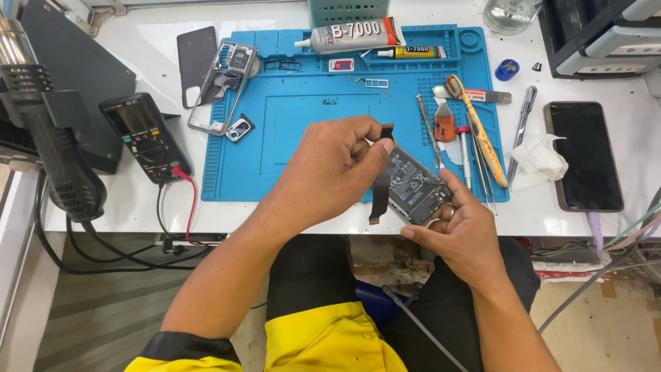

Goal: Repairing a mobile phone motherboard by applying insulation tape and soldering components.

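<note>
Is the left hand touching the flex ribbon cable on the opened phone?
Touching: the head view shows the left hand pinching the flex ribbon cable near its top end, above the opened phone.

Left hand [330, 172] covered most of opened phone's [416, 186] left side; fingertip grip on flex cable [379, 189] not discernible. Right hand [461, 234] hid phone's lower corner. Heat gun [41, 131] cut off at upper left edge. Glass jar [509, 14] and green basket [348, 10] cropped by top edge. Small parts on blue mat [303, 131] too small to identify.
</note>
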